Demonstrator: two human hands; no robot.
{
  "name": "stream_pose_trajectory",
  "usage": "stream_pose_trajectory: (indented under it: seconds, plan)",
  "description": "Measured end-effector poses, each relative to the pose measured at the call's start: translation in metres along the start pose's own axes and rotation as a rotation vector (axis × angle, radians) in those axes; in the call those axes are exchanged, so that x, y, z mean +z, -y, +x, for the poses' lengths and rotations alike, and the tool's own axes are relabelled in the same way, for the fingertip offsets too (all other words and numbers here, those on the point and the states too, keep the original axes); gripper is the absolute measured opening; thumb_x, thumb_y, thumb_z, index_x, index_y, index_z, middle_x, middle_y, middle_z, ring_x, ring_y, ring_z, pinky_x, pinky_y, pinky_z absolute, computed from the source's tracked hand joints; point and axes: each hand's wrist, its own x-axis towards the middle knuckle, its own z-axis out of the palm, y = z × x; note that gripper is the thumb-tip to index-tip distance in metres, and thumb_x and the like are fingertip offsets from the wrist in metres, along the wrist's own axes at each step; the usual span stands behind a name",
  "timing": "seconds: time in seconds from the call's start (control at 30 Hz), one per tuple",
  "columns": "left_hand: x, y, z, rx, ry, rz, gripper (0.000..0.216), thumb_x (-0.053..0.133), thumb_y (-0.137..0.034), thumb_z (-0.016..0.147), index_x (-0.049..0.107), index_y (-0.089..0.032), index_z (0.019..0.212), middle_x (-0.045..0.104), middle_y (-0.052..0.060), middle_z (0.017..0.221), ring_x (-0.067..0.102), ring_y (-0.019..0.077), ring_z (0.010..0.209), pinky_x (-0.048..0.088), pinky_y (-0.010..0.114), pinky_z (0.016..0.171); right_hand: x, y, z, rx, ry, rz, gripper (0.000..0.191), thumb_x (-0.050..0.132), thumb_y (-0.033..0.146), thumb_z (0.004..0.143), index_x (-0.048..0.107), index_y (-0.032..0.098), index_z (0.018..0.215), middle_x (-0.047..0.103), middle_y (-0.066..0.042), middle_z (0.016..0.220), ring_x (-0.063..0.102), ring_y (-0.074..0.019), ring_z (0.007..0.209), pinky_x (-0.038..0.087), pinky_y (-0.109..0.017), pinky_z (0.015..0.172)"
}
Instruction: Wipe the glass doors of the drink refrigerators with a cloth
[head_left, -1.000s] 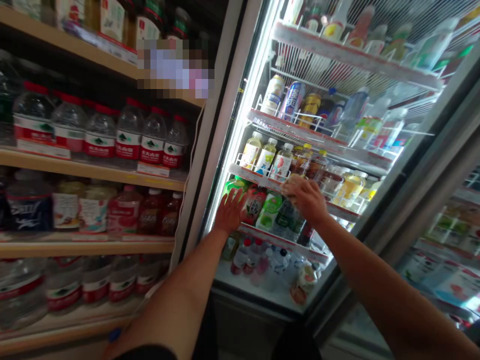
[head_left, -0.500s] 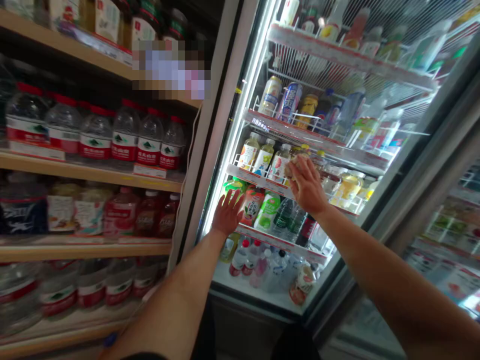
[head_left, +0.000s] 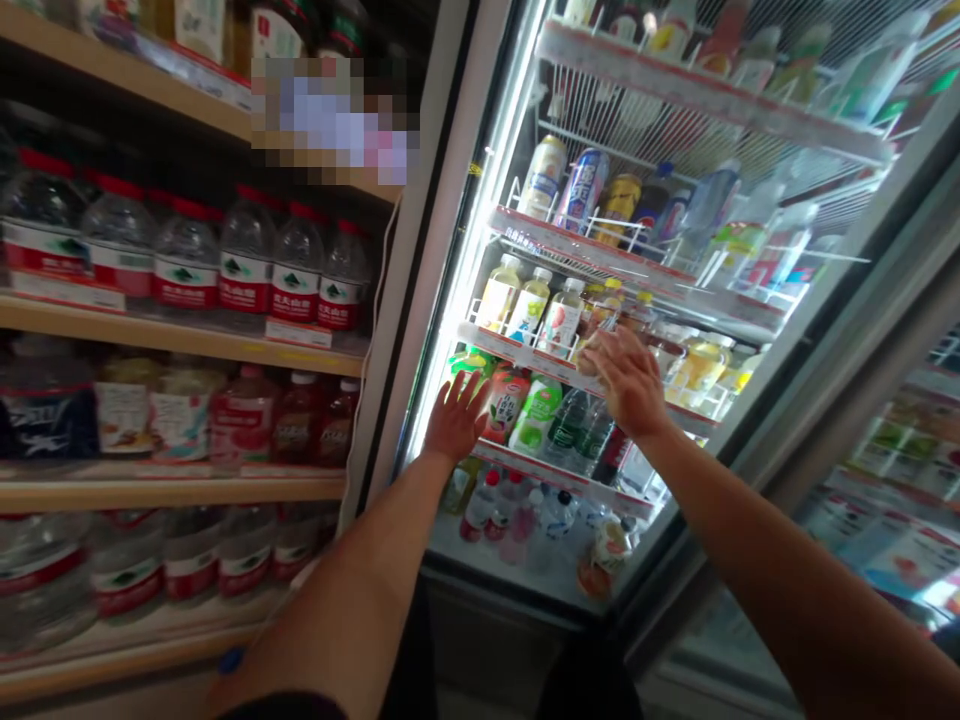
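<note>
My left hand (head_left: pixel 454 415) is spread with fingers apart, and looks flat against the glass front of a lit drinks cooler (head_left: pixel 517 575). Behind its fingertips are a green bottle (head_left: pixel 472 362) and a red-labelled bottle (head_left: pixel 506 400). My right hand (head_left: pixel 630 385) is higher and further right, its fingers bent over a small crumpled beige wad (head_left: pixel 592 350), cloth or paper; I cannot tell which. It hides part of the shelf edge and some bottles. Left of it stands a pink-labelled bottle (head_left: pixel 561 318); a green-labelled bottle (head_left: pixel 536 415) is on the shelf below.
Wooden shelves (head_left: pixel 180 325) on the left hold water bottles with red caps (head_left: pixel 244 255) and other drinks. A cable (head_left: pixel 373 300) runs down beside the cooler frame (head_left: pixel 420 230). Cans (head_left: pixel 581 190) stand on an upper cooler shelf. Another glass-fronted section (head_left: pixel 892 500) is at the right.
My right hand has moved slightly down and right, its fingers more bent around the wad. My left hand stays in nearly the same place. The view has shifted a little.
</note>
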Motion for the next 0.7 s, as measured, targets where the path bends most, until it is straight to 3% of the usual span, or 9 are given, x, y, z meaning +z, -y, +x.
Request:
stream_pose_trajectory:
  seconds: [0.07, 0.27, 0.53, 0.7]
  plan:
    - [0.001, 0.0, 0.0, 0.001, -0.007, -0.005, 0.06, 0.045, -0.033, 0.098, 0.028, -0.023, 0.155, 0.034, 0.008, 0.158, 0.015, 0.0258, 0.152, 0.018, 0.045, 0.123, -0.001, 0.004, -0.004, 0.092, -0.074, -0.06, 0.04, 0.053, 0.016, 0.096, 0.062, 0.026, 0.133, 0.055, -0.005, 0.146, 0.044, -0.0283, 0.136, 0.038, -0.048, 0.109]
    - [0.0, -0.001, 0.001, 0.003, -0.013, 0.005, 0.057, 0.043, -0.034, 0.099, 0.031, -0.022, 0.154, 0.035, 0.008, 0.158, 0.013, 0.0251, 0.152, 0.018, 0.045, 0.123, -0.001, 0.018, -0.02, -0.1, 0.059, 0.029, 0.035, 0.051, 0.014, 0.096, 0.067, 0.027, 0.124, 0.061, -0.001, 0.14, 0.052, -0.023, 0.127, 0.045, -0.039, 0.103]
    - [0.0, -0.001, 0.001, -0.004, -0.003, 0.022, 0.055, 0.044, -0.035, 0.099, 0.036, -0.021, 0.151, 0.036, 0.009, 0.157, 0.012, 0.0247, 0.152, 0.018, 0.045, 0.123, 0.009, 0.064, -0.057, -0.092, 0.229, 0.119, 0.054, 0.055, 0.022, 0.094, 0.046, 0.019, 0.147, 0.043, -0.007, 0.155, 0.031, -0.0289, 0.146, 0.031, -0.05, 0.117]
    - [0.001, 0.0, 0.001, 0.01, -0.026, 0.017, 0.056, 0.043, -0.034, 0.099, 0.033, -0.021, 0.153, 0.036, 0.009, 0.157, 0.01, 0.0243, 0.153, 0.018, 0.045, 0.123, 0.029, 0.099, -0.081, -0.134, 0.278, 0.209, 0.049, 0.053, 0.022, 0.096, 0.049, 0.017, 0.145, 0.04, -0.01, 0.156, 0.027, -0.0277, 0.149, 0.034, -0.048, 0.117]
